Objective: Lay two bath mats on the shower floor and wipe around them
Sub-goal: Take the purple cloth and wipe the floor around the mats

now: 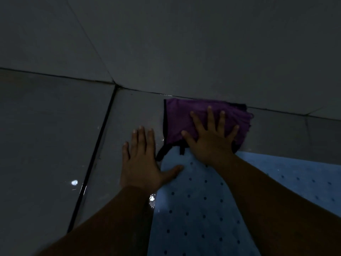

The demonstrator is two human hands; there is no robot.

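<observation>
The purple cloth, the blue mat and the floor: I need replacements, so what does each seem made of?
Purple cloth: soft woven or microfibre fabric, matte, folded with dark stitched edging.
Blue mat: probably rubber or soft plastic, matte, with regular rows of small holes; the dim light leaves it open.
Floor: large glazed tiles, likely ceramic, glossy with bright glints and dark grout lines.

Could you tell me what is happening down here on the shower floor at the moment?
A person is crouched over the tiled floor, wiping it. The right hand is pressed flat, fingers spread, on a purple cloth pushed up against the base of the wall. The left hand rests flat on the tile, its thumb on the edge of a light blue perforated bath mat. A second blue mat lies just to the right. Wet glints show on the floor.
</observation>
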